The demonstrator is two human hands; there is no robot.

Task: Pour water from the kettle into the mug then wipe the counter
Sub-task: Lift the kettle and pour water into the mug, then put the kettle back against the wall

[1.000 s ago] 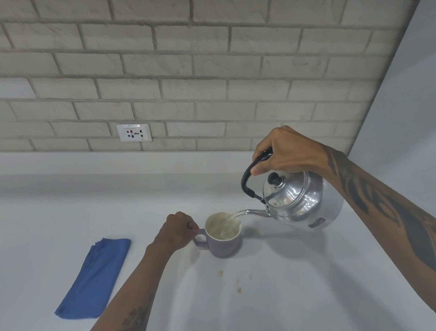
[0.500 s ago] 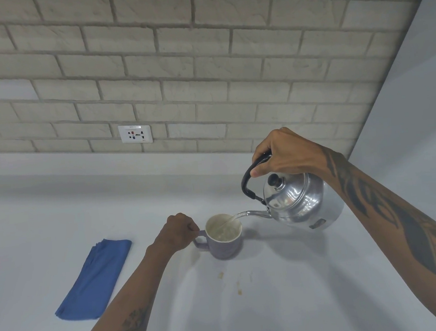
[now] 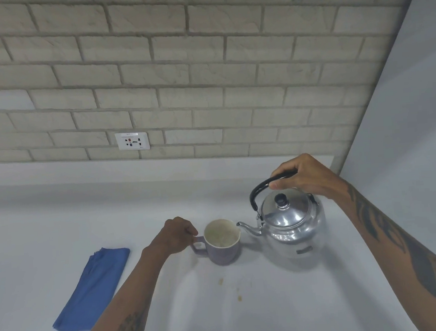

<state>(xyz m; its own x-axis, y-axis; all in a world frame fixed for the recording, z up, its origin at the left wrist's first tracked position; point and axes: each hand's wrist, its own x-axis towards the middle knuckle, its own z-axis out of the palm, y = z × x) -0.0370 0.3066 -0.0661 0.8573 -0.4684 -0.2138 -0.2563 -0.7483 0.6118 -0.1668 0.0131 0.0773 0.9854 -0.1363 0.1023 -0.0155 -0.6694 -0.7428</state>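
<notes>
The purple mug (image 3: 222,242) is steadied at its handle by the clenched left hand (image 3: 176,236), while the near-level steel kettle (image 3: 289,226) is gripped by its black handle in the right hand (image 3: 305,175), presumably ending the pour.

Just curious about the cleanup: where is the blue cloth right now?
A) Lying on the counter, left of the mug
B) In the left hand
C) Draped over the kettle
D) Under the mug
A: the blue cloth lies untouched on the counter, left of the mug.
</notes>
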